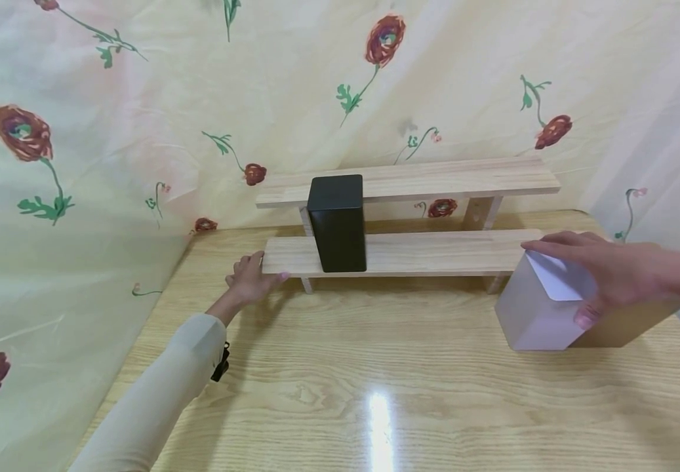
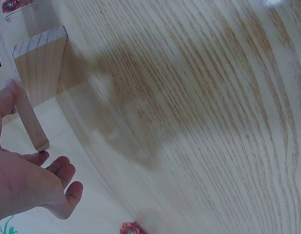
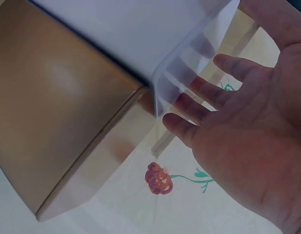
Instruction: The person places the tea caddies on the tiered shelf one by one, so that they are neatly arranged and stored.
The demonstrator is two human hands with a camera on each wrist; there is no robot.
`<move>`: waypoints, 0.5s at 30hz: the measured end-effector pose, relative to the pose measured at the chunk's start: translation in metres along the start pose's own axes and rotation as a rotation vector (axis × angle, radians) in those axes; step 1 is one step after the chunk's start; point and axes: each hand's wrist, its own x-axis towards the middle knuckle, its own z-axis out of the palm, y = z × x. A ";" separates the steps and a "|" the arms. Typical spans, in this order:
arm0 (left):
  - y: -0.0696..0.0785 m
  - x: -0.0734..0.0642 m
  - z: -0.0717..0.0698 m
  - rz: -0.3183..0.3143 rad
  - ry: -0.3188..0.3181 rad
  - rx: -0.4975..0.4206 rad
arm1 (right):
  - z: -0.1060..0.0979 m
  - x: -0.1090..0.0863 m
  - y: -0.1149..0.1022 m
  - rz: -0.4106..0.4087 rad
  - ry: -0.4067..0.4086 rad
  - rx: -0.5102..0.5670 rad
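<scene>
My left hand point(image 1: 251, 282) is at the left end of the lower board of a two-tier wooden shelf point(image 1: 434, 252). In the left wrist view, thumb and index finger hold the board's end point(image 2: 32, 122), while the other fingers curve loosely beside it. An upright black box point(image 1: 340, 229) stands toward the left on the lower board. At the right, my right hand point(image 1: 605, 269) reaches over a box with white point(image 1: 540, 321) and gold-brown point(image 1: 623, 321) faces; I cannot tell if these are two boxes. The right wrist view shows its fingers point(image 3: 179, 126) fairly straight beside the white part's corner.
Everything stands on a light wood-grain table point(image 1: 328, 380), with a bright reflection near its front. Behind and at both sides hangs pale sheeting point(image 1: 292, 85) printed with red flowers. The shelf's upper board point(image 1: 410, 180) sits behind and above the lower one.
</scene>
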 end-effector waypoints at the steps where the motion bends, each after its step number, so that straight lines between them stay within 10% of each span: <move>1: 0.000 0.000 0.000 -0.002 0.000 -0.002 | 0.000 0.000 0.000 0.012 -0.010 -0.014; 15: -0.001 0.002 0.001 -0.007 0.007 -0.016 | 0.000 -0.003 -0.008 0.109 -0.007 -0.081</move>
